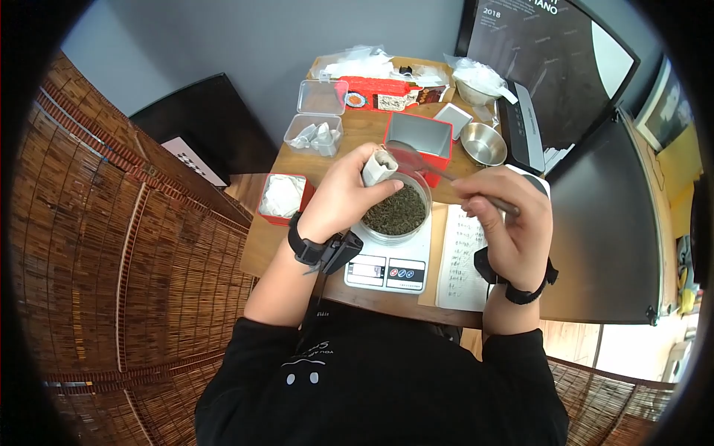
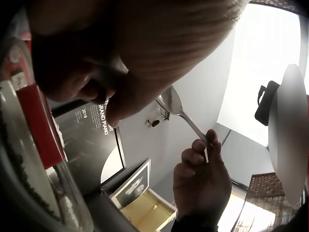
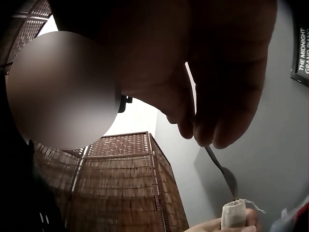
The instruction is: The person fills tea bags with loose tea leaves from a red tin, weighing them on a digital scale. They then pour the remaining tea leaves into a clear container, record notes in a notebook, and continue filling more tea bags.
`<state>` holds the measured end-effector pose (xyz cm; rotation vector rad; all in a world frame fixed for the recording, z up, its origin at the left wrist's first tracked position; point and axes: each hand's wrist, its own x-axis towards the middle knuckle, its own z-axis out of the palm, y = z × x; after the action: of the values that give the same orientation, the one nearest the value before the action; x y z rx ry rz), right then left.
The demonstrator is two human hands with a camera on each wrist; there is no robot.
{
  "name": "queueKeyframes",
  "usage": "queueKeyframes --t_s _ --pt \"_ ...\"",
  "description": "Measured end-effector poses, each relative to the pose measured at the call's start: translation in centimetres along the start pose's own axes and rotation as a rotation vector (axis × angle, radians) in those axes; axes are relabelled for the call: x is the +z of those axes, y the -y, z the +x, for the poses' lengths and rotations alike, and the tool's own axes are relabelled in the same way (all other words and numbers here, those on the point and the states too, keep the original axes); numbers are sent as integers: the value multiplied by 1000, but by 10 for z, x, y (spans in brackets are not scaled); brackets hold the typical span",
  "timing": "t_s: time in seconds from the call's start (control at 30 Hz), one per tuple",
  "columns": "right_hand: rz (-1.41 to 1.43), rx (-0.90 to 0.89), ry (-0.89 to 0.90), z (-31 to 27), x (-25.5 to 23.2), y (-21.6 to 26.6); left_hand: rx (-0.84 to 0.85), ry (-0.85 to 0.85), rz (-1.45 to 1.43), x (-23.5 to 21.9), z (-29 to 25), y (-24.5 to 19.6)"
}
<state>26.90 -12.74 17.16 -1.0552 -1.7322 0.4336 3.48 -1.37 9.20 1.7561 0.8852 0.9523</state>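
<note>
My left hand (image 1: pixel 343 195) pinches a small white drawstring cloth bag (image 1: pixel 379 169), mouth upward, above a clear round tub (image 1: pixel 428 215) of dark dried tea leaves (image 1: pixel 394 214). The tub rests on a white kitchen scale (image 1: pixel 416 251). In my right hand (image 1: pixel 517 219) is a metal spoon (image 2: pixel 190 124), gripped by its handle between thumb and fingers. Its tip meets the bag's mouth in the right wrist view, where the bag (image 3: pixel 233 215) stands upright with its string loose. What lies inside the bag is mostly hidden.
A handwritten notebook (image 1: pixel 461 271) lies right of the scale. Behind the tub stand a red tin (image 1: pixel 441 163) and a steel bowl (image 1: pixel 483 144). To the left are a red box (image 1: pixel 305 195) of white bags and a clear plastic box (image 1: pixel 290 134) with filled bags.
</note>
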Motion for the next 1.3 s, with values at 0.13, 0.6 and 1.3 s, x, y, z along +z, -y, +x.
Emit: queueKeyframes --t_s 0.13,0.6,1.3 --pt "9 15 -59 5 -5 -16 -67 -29 -315 -4 -1 16" --pt "-108 392 343 27 16 -74 53 -26 -578 4 -10 19" --pt "-191 27 -22 14 59 -49 173 14 7 24 -10 -2"
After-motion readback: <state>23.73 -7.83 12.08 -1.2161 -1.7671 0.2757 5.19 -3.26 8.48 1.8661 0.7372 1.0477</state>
